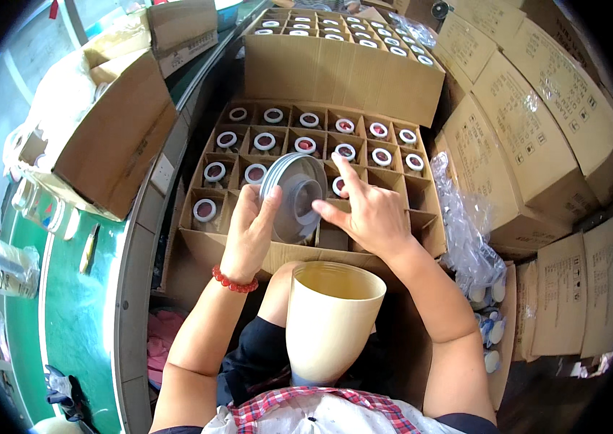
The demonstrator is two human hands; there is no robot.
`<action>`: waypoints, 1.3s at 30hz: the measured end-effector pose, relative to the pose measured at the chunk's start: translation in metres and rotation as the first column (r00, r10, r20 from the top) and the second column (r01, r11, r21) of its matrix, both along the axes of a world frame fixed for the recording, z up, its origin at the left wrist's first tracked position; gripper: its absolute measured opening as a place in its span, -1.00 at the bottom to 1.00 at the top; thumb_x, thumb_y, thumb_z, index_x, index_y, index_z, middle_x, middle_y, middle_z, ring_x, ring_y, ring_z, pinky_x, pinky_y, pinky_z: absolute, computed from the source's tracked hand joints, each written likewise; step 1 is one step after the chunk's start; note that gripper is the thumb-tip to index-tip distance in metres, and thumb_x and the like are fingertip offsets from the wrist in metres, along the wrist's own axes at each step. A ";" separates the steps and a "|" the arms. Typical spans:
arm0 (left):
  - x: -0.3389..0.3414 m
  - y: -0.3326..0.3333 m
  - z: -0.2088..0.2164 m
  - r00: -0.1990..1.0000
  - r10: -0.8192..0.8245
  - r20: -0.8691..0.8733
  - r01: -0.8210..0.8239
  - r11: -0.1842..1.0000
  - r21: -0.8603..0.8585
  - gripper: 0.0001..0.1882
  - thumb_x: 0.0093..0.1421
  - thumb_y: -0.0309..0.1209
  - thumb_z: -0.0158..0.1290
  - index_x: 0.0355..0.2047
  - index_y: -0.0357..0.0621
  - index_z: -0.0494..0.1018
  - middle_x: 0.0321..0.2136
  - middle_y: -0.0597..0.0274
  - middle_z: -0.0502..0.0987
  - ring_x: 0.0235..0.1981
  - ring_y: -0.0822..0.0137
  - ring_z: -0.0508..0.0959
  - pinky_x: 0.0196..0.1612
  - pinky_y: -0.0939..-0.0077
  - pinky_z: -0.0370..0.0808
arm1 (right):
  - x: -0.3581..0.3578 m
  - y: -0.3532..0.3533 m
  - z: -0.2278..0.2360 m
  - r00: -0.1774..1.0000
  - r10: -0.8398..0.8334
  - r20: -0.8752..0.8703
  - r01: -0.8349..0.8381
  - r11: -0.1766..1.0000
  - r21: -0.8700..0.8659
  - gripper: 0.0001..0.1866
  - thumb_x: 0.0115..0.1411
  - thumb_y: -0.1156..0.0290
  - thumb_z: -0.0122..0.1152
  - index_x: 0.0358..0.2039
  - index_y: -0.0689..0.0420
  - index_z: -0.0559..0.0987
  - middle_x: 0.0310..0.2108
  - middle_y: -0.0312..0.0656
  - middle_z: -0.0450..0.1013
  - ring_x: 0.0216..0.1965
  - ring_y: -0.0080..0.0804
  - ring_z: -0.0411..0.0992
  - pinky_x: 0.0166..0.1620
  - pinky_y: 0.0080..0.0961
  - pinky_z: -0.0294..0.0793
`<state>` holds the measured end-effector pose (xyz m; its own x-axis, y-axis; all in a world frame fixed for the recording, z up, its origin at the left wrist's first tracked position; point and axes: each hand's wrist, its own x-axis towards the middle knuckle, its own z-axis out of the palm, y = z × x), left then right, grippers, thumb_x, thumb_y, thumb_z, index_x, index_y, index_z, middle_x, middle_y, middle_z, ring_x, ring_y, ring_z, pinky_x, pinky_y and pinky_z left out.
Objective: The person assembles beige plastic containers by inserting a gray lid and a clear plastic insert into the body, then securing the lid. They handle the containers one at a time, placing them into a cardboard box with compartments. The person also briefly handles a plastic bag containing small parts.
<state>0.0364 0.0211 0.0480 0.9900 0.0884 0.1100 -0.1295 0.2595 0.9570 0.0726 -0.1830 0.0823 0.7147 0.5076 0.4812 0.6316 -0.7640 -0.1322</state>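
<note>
My left hand [247, 230] grips a clear, round, wide piece with a ridged rim, like a clear jar [286, 206], tilted so that a smaller ring shows inside it. A red bead bracelet [235, 281] circles that wrist. Just to the right of the piece, my right hand [371, 215] has its index finger and thumb stretched apart, apparently holding nothing. Below both hands, a tall cream vessel [332, 325] with a wide mouth stands upright between my legs. Behind the hands is a divided carton [270, 257] holding several white-ringed bottles [205, 210], one per compartment.
A second divided carton [339, 72] of white-topped bottles sits beyond. Stacked closed cartons [531, 130] line the right, with crumpled clear plastic [469, 224] beside them. On the left, a green table [86, 325] carries an open carton [115, 134], a clear jar [42, 210] and a small knife [89, 248].
</note>
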 end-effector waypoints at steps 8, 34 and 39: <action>-0.002 0.003 -0.011 0.997 0.068 0.019 -0.068 0.997 -0.026 -0.74 0.39 -0.24 -0.03 -0.16 -0.22 0.34 -0.30 0.38 0.44 -0.30 0.64 0.37 -0.23 0.72 0.34 | 0.011 0.018 -0.010 0.997 0.038 -0.070 -0.029 0.993 0.118 -0.36 0.14 -0.04 0.24 0.10 0.12 0.42 -0.41 -0.10 0.55 -0.48 -0.18 0.56 -0.44 -0.35 0.54; -0.027 0.020 -0.116 0.896 -0.192 -0.401 -0.157 0.706 -0.690 -0.54 0.32 -0.06 -0.09 0.05 -0.14 0.33 0.16 -0.11 0.29 0.16 -0.17 0.32 0.19 -0.16 0.34 | 0.047 0.013 -0.039 0.945 0.311 -0.101 -0.323 0.937 -0.131 -0.78 0.03 0.23 0.33 -0.37 0.08 0.64 0.00 -0.17 0.38 0.19 -0.18 0.20 0.32 0.16 -0.13; -0.006 0.003 -0.072 0.887 -0.374 -0.270 0.102 0.730 -0.675 -0.39 0.34 0.05 -0.20 0.26 -0.03 0.18 0.21 -0.03 0.25 0.17 -0.20 0.33 0.12 -0.26 0.41 | -0.004 0.013 0.039 0.914 0.368 0.173 -0.322 0.915 -0.245 -0.80 -0.04 0.29 0.37 -0.37 0.03 0.62 0.01 -0.28 0.39 0.17 -0.32 0.24 0.33 0.08 -0.05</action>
